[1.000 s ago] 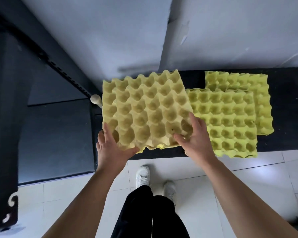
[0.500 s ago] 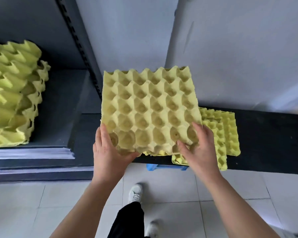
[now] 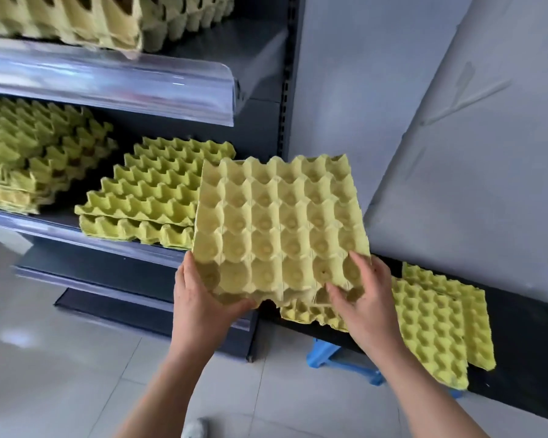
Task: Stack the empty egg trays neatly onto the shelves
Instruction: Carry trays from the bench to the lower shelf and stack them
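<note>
I hold a yellow egg tray [image 3: 279,229] in the air, cups up, just right of the dark shelf unit. My left hand [image 3: 203,298] grips its near left corner and my right hand [image 3: 361,298] grips its near right edge. A short stack of yellow trays [image 3: 152,197] lies on the middle shelf [image 3: 57,229] just left of the held tray. A taller stack [image 3: 29,159] sits further left on that shelf. More trays [image 3: 86,20] fill the upper shelf.
Several loose trays [image 3: 434,324] lie on a low black bench [image 3: 525,358] at the right, resting on a blue stool [image 3: 339,361]. A grey wall [image 3: 440,105] rises behind. Clear plastic strips [image 3: 114,83] front the shelves. The floor [image 3: 54,374] is pale tile.
I have turned left and raised the tray from the black bench toward the shelf unit. The shelves and their stacks have come into view. Both hands keep the same grip.
</note>
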A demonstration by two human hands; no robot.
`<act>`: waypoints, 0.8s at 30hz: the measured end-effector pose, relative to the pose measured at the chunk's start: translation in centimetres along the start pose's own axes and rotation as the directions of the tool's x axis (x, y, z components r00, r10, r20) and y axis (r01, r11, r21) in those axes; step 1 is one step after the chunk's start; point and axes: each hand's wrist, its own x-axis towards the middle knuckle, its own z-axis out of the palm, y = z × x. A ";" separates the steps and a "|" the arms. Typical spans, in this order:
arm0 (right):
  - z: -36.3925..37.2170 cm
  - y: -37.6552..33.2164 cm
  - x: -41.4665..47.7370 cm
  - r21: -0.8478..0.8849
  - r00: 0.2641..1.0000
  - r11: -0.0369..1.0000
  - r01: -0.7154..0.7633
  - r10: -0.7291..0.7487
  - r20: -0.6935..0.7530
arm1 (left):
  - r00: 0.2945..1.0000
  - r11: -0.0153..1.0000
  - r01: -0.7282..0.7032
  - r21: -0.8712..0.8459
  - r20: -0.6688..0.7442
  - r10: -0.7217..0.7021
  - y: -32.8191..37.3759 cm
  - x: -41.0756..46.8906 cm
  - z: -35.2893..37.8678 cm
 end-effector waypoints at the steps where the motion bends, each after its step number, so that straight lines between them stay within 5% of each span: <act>1: 1.2 -1.0 0.4 0.004 1.000 1.000 -0.001 0.001 0.010 | 1.000 1.000 -0.002 -0.010 -0.019 0.001 -0.5 0.7 -1.3; 13: 17.5 -13.8 5.5 0.005 0.998 1.000 -0.031 0.031 0.047 | 0.997 0.997 -0.073 0.022 -0.006 0.073 -7.0 15.6 -16.7; 24: 25.1 -17.8 9.3 -0.083 0.979 0.991 -0.103 0.115 0.165 | 0.991 0.998 -0.017 0.062 0.136 0.008 -11.7 25.3 -20.3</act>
